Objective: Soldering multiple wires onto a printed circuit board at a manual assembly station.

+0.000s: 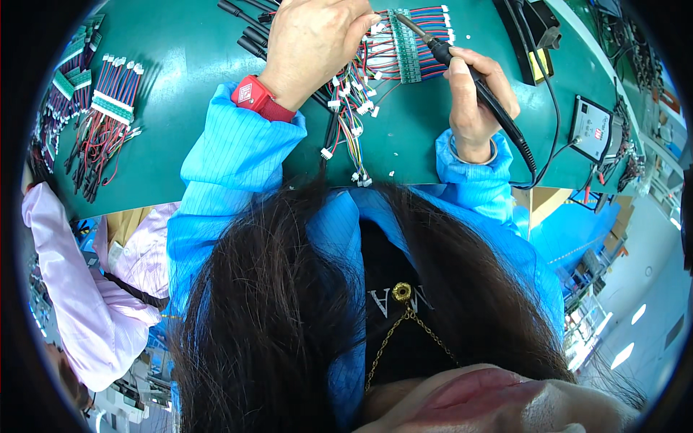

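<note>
My right hand [480, 101] is closed around the black handle of a soldering iron [498, 108]. The iron's tip points up and left, over the top of a strip of small green circuit boards [406, 50]. Red, black and blue wires with white plugs run out from both sides of that strip. At its left, my left hand [317, 43] has thumb and fingers pinched together close to the strip's edge; what they grip is too small to make out. Below the left hand's fingertips spreads a bundle of thin multicoloured wires with white connectors [350, 97].
Black cable ends [253, 36] lie beyond my left wrist. Finished-looking wired board strips [112, 108] are piled at the left of the green table [216, 195]. A black holder with a yellow sponge [538, 65] and a soldering station [592, 128] stand right. A person in pink [101, 289] sits left.
</note>
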Demonstrator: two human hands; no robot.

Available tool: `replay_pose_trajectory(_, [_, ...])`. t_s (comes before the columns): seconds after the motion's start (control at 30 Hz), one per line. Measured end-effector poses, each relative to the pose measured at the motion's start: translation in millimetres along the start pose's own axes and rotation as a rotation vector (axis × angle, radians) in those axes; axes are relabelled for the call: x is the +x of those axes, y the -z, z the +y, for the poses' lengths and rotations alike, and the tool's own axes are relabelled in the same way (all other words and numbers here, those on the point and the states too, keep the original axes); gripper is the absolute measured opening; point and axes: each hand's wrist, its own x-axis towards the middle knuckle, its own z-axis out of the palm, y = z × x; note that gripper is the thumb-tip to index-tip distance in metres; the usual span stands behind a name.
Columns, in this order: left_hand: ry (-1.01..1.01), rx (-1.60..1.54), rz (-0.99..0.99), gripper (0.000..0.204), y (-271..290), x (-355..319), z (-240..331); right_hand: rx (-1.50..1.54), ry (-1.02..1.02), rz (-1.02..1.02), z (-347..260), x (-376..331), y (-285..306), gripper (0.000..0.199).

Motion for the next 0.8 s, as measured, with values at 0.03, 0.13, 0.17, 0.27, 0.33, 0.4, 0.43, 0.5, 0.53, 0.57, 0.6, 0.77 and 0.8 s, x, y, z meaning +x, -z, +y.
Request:
replay_pose_trajectory(0.03, [0.009,0.004,-0.01,0.014,0.7,-0.2,0.2,0.009,-0.025,0.003,-1.4,-0.2,0.1,0.01])
replay_pose_trajectory(0.13, [-0.01,0.006,-0.002,0.013,-2.1,0.4,-0.5,0.008,-0.036,0.004,-0.3,-0.3,1.5,0.009])
replay_pose_trajectory(0.17, [-0.009,0.007,-0.002,0.013,-1.9,0.4,-0.4,0.003,-0.021,-0.004,0.2,-0.2,1.7,0.009])
replay_pose_trajectory(0.27, [-0.006,0.0,0.001,0.013,-1.1,0.3,0.0,0.007,-0.031,-0.005,-0.3,-0.4,1.6,0.01])
replay_pose_trajectory(0.33, [-0.005,-0.002,0.009,0.014,-0.4,0.4,0.5,0.005,-0.034,-0.01,-1.0,-0.3,1.8,0.01])
replay_pose_trajectory(0.4, [0.0,0.01,0.003,0.014,-1.3,0.5,1.1,-0.001,-0.038,-0.014,-1.2,-0.2,2.0,0.009])
replay_pose_trajectory(0.43, [0.005,0.023,-0.002,0.014,-1.6,0.6,1.2,-0.003,-0.04,-0.014,-1.4,-0.1,1.8,0.009])
replay_pose_trajectory(0.5, [0.005,0.026,-0.004,0.014,-1.4,0.6,1.1,-0.005,-0.042,-0.013,-1.2,-0.3,1.0,0.009])
replay_pose_trajectory(0.53, [0.006,0.028,-0.006,0.014,-1.3,0.5,1.0,0.001,-0.044,-0.012,-0.9,-0.3,0.5,0.009])
replay_pose_trajectory(0.57, [0.006,0.027,-0.006,0.014,-2.0,0.6,0.9,0.004,-0.046,-0.011,-0.3,-0.4,0.2,0.009])
replay_pose_trajectory(0.6, [0.003,0.031,0.0,0.015,-2.9,0.8,0.9,0.003,-0.046,-0.011,0.5,-0.5,0.1,0.009])
replay_pose_trajectory(0.77, [0.002,0.045,-0.001,0.015,-3.3,1.9,1.6,0.003,-0.052,-0.017,0.9,-0.1,0.2,0.009])
replay_pose_trajectory(0.8, [-0.002,0.051,0.003,0.015,-4.2,1.7,1.2,0.004,-0.053,-0.018,1.6,-0.2,0.0,0.009])
